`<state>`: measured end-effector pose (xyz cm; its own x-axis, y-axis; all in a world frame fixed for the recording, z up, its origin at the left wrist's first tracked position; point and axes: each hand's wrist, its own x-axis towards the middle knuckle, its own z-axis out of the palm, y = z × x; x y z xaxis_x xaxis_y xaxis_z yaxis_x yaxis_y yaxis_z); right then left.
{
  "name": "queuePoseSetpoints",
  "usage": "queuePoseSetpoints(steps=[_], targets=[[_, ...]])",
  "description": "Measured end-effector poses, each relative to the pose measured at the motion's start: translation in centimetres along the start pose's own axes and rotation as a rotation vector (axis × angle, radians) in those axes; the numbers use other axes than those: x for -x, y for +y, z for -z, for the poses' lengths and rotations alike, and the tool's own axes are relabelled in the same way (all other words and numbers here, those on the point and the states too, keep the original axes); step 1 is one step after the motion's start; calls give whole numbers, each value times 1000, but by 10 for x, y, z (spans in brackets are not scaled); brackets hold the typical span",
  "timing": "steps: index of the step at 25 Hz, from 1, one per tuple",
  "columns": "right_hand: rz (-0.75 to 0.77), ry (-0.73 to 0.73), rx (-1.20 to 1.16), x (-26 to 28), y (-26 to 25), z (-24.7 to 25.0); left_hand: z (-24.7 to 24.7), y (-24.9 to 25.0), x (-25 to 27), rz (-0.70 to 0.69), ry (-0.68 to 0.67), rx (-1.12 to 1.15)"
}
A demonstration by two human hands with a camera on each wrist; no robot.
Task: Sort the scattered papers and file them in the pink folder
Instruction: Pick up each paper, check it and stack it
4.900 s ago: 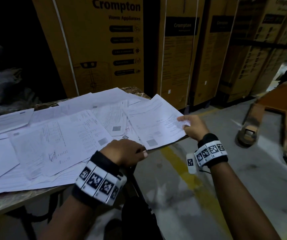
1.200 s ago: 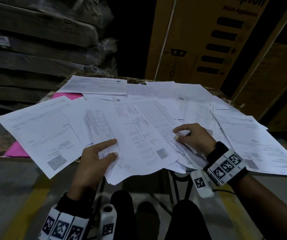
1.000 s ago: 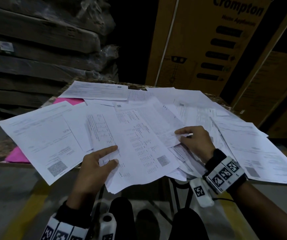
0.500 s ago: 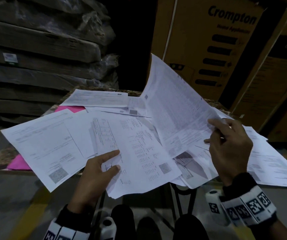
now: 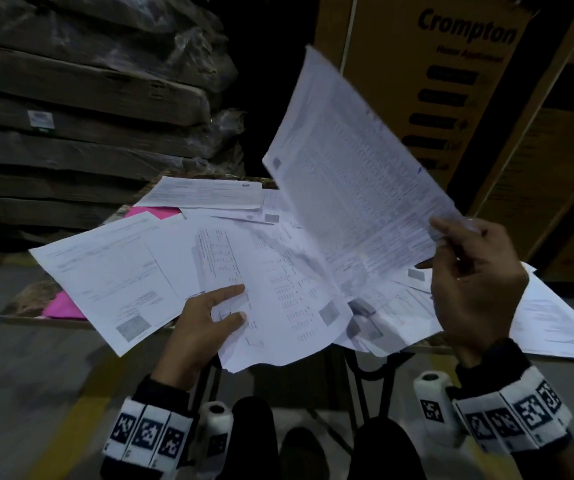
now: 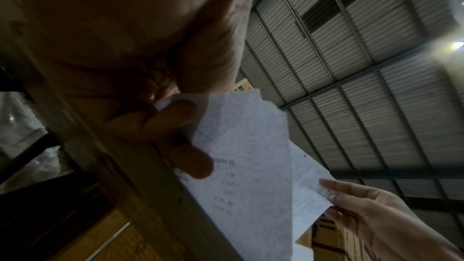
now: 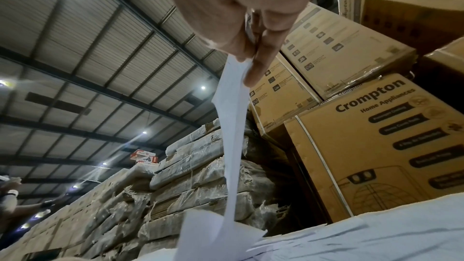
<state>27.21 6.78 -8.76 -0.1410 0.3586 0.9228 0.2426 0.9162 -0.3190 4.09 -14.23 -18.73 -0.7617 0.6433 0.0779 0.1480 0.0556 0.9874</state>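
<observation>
My right hand (image 5: 475, 285) pinches one printed sheet (image 5: 354, 168) raised toward 1 o'clock; my left hand (image 5: 206, 323) pinches a lower sheet (image 5: 278, 299) at the near edge of the surface (image 5: 22, 306).

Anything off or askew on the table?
Yes: the pink folder is mostly buried under loose papers, only two patches showing. Several sheets overhang the table's near edge. The right hand pinches one lifted sheet; the left hand grips another.
</observation>
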Motion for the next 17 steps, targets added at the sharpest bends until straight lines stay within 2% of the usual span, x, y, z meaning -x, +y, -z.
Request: queuePoseSetpoints(steps=[8,13,17], targets=[[76,-12,-58,-13,-12,-12,4,-1,1,-15,-26,-80],[150,-2,-73,-31,-16,-24,-10,10,1,-63,28,-324],[149,-33,-104,-58,-21,-31,-26,23,1,-158,11,-348]])
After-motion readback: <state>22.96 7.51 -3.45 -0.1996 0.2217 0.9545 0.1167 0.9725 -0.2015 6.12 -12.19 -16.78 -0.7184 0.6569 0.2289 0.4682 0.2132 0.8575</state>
